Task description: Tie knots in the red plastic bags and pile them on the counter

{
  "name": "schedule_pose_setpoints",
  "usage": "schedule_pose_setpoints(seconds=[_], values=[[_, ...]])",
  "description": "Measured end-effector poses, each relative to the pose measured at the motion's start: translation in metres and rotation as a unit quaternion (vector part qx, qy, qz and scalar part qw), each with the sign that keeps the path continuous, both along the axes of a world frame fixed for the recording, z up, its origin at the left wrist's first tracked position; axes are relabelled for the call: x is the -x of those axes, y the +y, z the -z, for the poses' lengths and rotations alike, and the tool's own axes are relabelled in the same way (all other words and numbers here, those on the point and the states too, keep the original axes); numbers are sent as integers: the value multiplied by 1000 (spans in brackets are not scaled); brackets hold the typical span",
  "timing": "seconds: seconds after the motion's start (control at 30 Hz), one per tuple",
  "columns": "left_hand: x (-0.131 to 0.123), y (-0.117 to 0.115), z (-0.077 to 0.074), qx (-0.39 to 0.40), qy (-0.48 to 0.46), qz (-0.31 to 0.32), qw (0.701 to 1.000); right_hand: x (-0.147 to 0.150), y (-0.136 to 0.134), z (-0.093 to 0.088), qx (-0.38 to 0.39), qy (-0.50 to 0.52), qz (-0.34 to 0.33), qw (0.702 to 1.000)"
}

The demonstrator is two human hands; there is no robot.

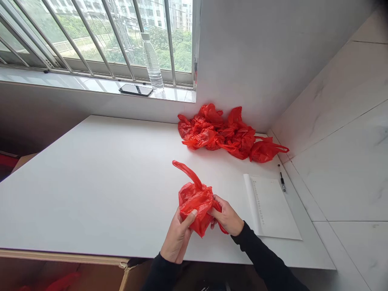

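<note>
Gripping a crumpled red bag [194, 200] low centre over the worktop [106, 182], left hand [177, 236] and right hand [227, 218] both closed on it, well apart from the bag heap [230, 135] above right, near a sheet [273, 206] and pen [282, 182], sheet's print unreadable.

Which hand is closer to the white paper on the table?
Right. The right hand grips the red bag just left of the paper. The left hand holds the bag's other side, farther from the paper.
</note>
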State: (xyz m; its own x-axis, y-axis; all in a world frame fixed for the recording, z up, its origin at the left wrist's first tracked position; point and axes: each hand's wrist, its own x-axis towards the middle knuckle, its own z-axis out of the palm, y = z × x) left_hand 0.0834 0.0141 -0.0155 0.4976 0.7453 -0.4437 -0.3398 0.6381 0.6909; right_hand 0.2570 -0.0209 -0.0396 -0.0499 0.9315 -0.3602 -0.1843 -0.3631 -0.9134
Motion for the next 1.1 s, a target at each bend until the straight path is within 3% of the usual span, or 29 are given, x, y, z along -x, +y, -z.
schedule_pose_setpoints(seconds=[0.1, 0.3, 0.5, 0.63, 0.73, 0.93, 1.1], values=[[-2, 0, 0, -13, 12, -28, 999, 0, 0, -5, 4, -10, 3, 1000], [4, 5, 12, 9, 52, -34, 998, -2, -4, -17, -40, 38, -70, 996], [4, 0, 1, 11, -40, -12, 999, -1, -1, -5, -7, 10, -6, 1000], [7, 2, 4, 43, -85, -25, 995, -2, 0, -2, 6, 16, -1, 1000], [8, 4, 5, 31, -57, -34, 997, -3, -1, -2, 1, 3, -1, 1000], [0, 2, 3, -13, 41, -70, 997, 3, -2, -9, -77, -14, 4, 997], [-5, 1, 8, -30, 80, -73, 994, 8, -1, -11, -59, -40, 60, 996]])
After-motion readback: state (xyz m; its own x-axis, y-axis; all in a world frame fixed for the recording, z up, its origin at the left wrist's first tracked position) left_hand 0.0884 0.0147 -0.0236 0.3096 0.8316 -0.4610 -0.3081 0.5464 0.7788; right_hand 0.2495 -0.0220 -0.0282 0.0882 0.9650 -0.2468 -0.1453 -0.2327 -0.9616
